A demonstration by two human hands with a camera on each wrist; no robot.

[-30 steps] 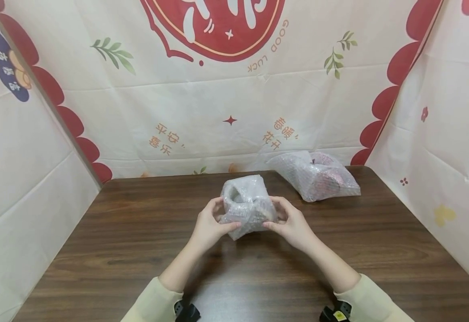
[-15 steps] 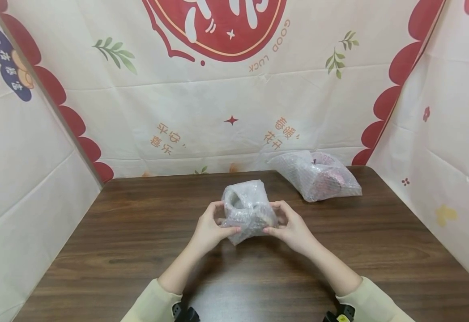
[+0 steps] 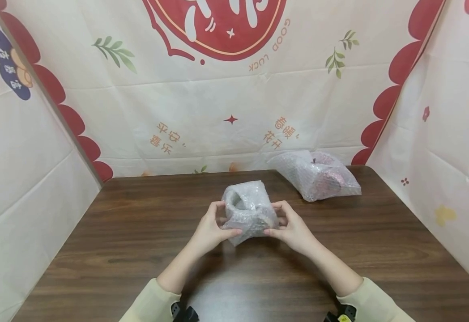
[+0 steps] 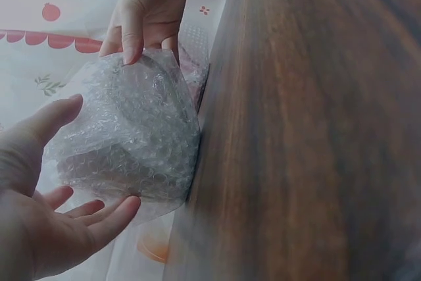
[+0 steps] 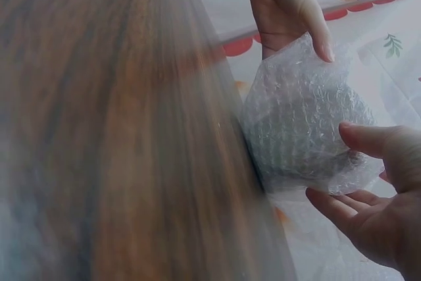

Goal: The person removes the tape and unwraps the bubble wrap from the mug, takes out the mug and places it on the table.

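A bundle in clear bubble wrap (image 3: 248, 214) sits on the wooden table, a round hollow showing in its upper left part. What is inside the wrap cannot be made out. My left hand (image 3: 210, 228) holds its left side, thumb toward the front and fingers round the side. On the opposite side my right hand (image 3: 292, 226) grips it the same way, with its thumb (image 5: 362, 137) on the wrap in the right wrist view. In the left wrist view the fingers of the left hand (image 4: 59, 228) lie along the bundle's lower edge.
A second bubble-wrapped package (image 3: 319, 176), with pink and red showing through, lies at the back right of the table (image 3: 138, 250). Printed cloth walls (image 3: 202, 103) stand behind the table and on both sides.
Both hands and the bundle have moved slightly toward me since a second ago. Over the last half second they have hardly shifted. The package at the back right stays put.
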